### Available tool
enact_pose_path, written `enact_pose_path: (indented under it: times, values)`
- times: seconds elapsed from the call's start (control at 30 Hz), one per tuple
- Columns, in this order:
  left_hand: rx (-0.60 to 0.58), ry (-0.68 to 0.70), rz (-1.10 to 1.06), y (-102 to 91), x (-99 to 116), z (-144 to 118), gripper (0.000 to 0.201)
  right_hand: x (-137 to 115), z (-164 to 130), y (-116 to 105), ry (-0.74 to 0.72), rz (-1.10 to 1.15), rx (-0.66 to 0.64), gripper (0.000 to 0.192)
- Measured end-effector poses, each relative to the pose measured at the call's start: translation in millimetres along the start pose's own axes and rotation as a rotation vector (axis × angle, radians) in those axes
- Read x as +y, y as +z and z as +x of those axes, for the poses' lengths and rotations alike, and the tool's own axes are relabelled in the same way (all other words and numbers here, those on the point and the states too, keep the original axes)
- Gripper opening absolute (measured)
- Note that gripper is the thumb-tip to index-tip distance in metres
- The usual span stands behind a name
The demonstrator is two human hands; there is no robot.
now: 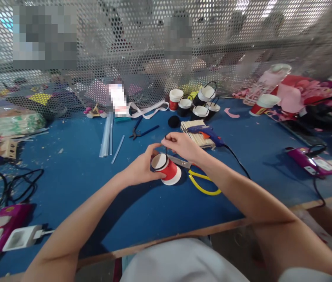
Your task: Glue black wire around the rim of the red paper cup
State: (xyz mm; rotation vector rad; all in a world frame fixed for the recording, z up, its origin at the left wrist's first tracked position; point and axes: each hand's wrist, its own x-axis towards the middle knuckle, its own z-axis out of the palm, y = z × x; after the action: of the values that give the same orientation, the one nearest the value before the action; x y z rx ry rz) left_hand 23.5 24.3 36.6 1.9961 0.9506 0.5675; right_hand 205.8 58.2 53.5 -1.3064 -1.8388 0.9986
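Note:
My left hand point(144, 164) is wrapped around a red paper cup point(169, 169), which stands upside down with its wide white rim on the table. A black cord point(166, 150) runs along the edge of the cup's raised white base and rises from it. My right hand point(180, 144) pinches the upper part of this cord just above the cup. Right beside the cup, under my right forearm, lie scissors point(204, 184) with yellow handles, their blades partly hidden. Behind my right hand, a blue glue gun point(205, 132) rests on a bundle of wooden sticks point(195, 138).
Black cups with cord handles point(200, 112) stand at the back, near pliers point(138, 133), clear glue sticks point(106, 135), a white ribbon point(151, 109) and a lit phone point(118, 98). Purple power strips point(311, 161) lie at both sides. A perforated metal screen point(142, 43) closes the far edge.

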Motion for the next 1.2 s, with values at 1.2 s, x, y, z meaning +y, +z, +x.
enact_pose_path:
  times: [1.2]
  values:
    - [-0.098, -0.172, -0.044, -37.6, -12.8, 4.1, 0.060, 86.1, -15.1, -100.5, 0.309, -0.793, 0.384, 0.036]
